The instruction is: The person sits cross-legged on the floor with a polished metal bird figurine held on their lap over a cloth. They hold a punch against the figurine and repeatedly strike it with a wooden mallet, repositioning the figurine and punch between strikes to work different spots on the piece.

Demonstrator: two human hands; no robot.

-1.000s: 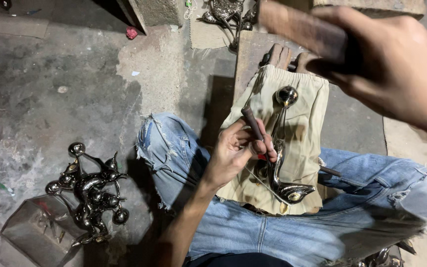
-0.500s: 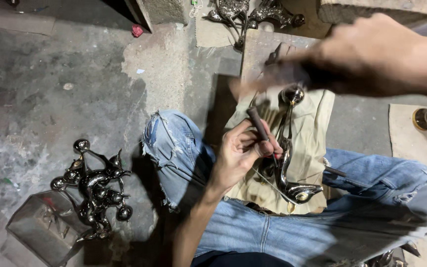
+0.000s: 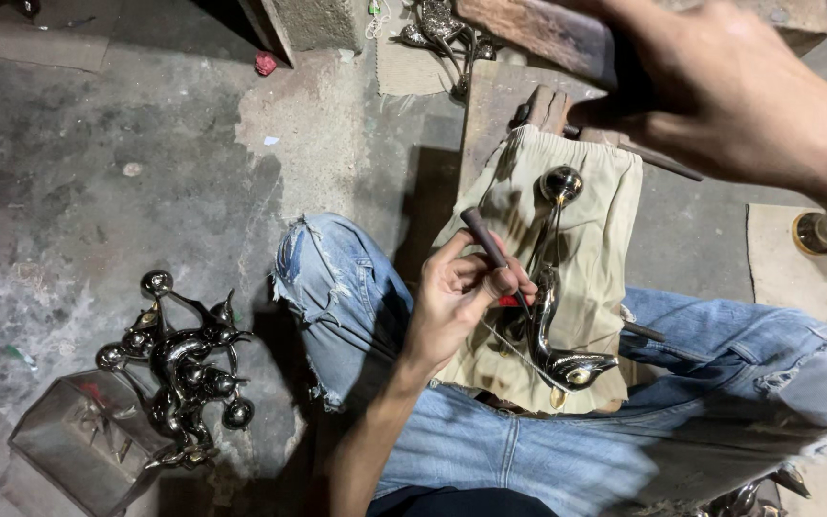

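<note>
Work in hand: chasing or punching on a polished metal bird figure (image 3: 552,335). The figure lies on a folded khaki cloth (image 3: 595,239) draped over a wooden block (image 3: 500,96) between the person's knees, its long neck running up to a round ball end (image 3: 561,184).

Left hand (image 3: 461,297): fingers closed around a dark punch (image 3: 490,251). The tool is tilted, its tip set against the figure's body near the middle; a small red item shows under the fingers, too hidden to name.

Right hand (image 3: 720,86): raised high and close to the camera, clenched on a wooden hammer handle (image 3: 547,33). The hammer's head is out of frame. The hands are well apart, one low on the work, one above it.

Judgement: this appears to be the top of a strike. The next blow calls for the punch to be held steady at its angle and the hammer to land square on the punch's upper end, clear of the left fingers. A glancing hit could skid the tip across the polished metal.

Packages, labels and signs: none legible. A clear, angular wrapper or box (image 3: 78,450) lies on the concrete floor (image 3: 98,144) at lower left, touching a pile of finished metal figures (image 3: 184,369). A small red scrap (image 3: 266,63) lies near the top. More metal pieces (image 3: 442,29) sit beyond the block.
</note>
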